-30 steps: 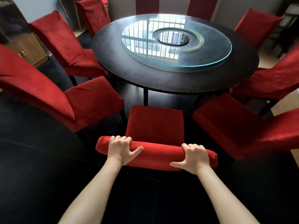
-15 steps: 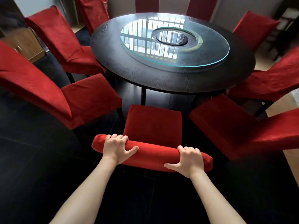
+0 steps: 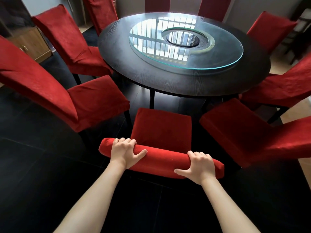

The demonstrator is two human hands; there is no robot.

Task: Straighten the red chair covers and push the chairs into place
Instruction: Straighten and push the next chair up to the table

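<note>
Compared with 1 second ago, the near chair [image 3: 162,132] is seen slightly closer to the round table [image 3: 183,81], and its backrest top now sits at a slant, the left end farther forward than the right — though part of this may be the head camera shifting. Both hands are kept where they were on that top edge. The left hand [image 3: 125,153] is curled over the padded top near its left end, thumb spread along the near face; the right hand [image 3: 199,165] is wrapped over it near the right end, thumb pointing left. So both are gripping the covered backrest.

The seat front is still short of the table edge, so the push is judged unfinished. The cover on this chair looks smooth. The chair on the left [image 3: 70,98] and the chair on the right [image 3: 249,132] are angled and stand clear of the table — these, it is judged, remain to be pushed in. Creases are visible on a farther left chair [image 3: 74,46], so some straightening is probably left too.
</note>
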